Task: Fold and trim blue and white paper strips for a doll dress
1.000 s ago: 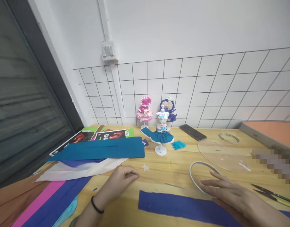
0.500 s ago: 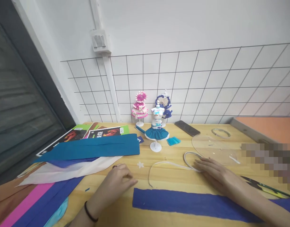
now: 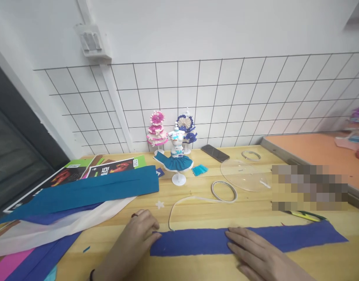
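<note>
A long dark blue crepe paper strip (image 3: pixel 194 242) lies flat across the front of the table. At its left end is my left hand (image 3: pixel 140 236), its fingers loosely curled and the thumb out at the strip's corner. I see nothing held in it. My right hand (image 3: pixel 257 251) rests open on the strip right of its middle, fingers stretched out. Just behind the strip, a thin white tape (image 3: pixel 179 201) curves from a roll (image 3: pixel 223 191). A small white star (image 3: pixel 160 204) lies beyond my left hand.
A mini dress form (image 3: pixel 177 146) in a teal skirt stands mid-table, with pink (image 3: pixel 157 130) and blue-and-cream (image 3: pixel 189 127) decorated figures behind. Coloured paper sheets (image 3: pixel 88 191) pile up at left. A phone (image 3: pixel 215 153), a clear disc (image 3: pixel 244 175) and yellow-black scissors (image 3: pixel 306 215) are at right.
My right hand has left the tape roll and come down onto the blue strip. My left hand has reached the strip's left end. The view has turned to the right.
</note>
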### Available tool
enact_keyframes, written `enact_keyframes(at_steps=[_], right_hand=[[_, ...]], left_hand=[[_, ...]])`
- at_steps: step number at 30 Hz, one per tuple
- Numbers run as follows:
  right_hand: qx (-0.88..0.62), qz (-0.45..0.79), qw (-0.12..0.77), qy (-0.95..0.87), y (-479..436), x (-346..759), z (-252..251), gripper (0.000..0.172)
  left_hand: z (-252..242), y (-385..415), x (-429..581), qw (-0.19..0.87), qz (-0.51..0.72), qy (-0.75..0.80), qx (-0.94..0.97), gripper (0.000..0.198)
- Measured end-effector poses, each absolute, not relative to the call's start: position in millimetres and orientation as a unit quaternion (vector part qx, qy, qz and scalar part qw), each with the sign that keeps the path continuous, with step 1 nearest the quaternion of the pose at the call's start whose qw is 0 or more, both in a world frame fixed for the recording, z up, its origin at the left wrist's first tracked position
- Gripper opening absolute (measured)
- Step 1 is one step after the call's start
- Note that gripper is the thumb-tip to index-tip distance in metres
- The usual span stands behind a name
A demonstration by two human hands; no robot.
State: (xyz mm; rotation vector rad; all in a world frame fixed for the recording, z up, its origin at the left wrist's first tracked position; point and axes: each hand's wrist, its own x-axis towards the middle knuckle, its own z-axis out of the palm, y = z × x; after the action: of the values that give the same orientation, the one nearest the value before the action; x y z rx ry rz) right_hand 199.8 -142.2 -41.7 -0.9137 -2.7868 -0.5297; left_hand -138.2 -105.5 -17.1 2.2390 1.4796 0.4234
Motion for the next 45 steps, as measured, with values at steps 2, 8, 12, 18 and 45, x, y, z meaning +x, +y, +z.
enact_keyframes(at_steps=[2, 8, 12, 18, 45], right_hand=[[-0.303, -0.18, 0.083, -0.932, -142.0, 199.7, -40.0, 0.034], [-0.305, -0.118, 0.128, -0.936, -135.4, 188.5, -27.5, 0.026], [-0.324, -0.035, 0.177, -0.929, -126.2, 176.0, -30.8, 0.022], [-0.363, 0.039, 0.189, -0.912, -123.2, 170.8, -42.2, 0.023], [-0.365, 0.036, 0.194, -0.91, -125.4, 178.2, -43.1, 0.035]], left_hand=[[-20.0, -106.9, -131.7, 0.183, 0.189, 0.461, 0.847, 0.006], [-43.0, -107.7, -113.4, 0.097, 0.227, 0.295, 0.923, 0.013], [-48.8, -106.0, -111.5, 0.069, 0.211, 0.29, 0.931, 0.014], [-40.7, -107.5, -111.4, 0.064, 0.202, 0.296, 0.931, 0.014], [-65.5, -113.6, -101.4, -0.27, 0.181, 0.153, 0.933, 0.028]])
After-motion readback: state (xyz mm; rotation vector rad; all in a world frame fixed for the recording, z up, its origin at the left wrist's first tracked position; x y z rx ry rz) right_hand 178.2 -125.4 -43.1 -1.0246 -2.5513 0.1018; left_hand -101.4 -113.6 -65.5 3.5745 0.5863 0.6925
